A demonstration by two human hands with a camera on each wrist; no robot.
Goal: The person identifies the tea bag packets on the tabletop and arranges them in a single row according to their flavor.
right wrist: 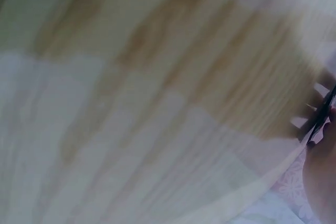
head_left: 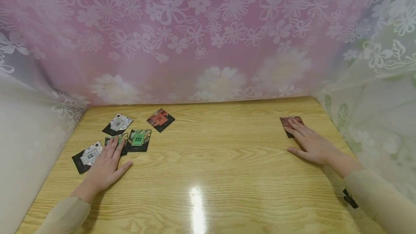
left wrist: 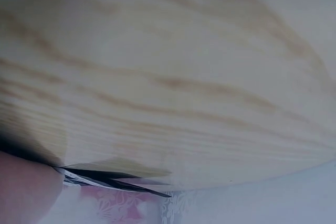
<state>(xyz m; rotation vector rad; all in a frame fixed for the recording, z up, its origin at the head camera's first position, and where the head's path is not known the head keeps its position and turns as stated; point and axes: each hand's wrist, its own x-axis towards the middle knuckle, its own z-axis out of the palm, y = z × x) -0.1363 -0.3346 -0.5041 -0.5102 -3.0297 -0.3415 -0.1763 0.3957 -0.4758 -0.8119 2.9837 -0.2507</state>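
Observation:
On the left of the table, my left hand lies with straight fingers on a small flat green-and-black packet, covering most of it. A second green-and-black packet touches it on the right. White-and-black packets lie close by, one beside the hand and one farther back. Across the table, my right hand rests with extended fingers on a dark red-and-black packet, partly hiding it. Each wrist view catches only a hand's edge and a thin dark packet seen nearly edge-on.
A red-and-black packet lies apart, behind the green ones. The wood-grain table stretches between the hands. Pink floral cloth hangs along the back edge, with pale cloth at both sides. A black object shows by the right sleeve.

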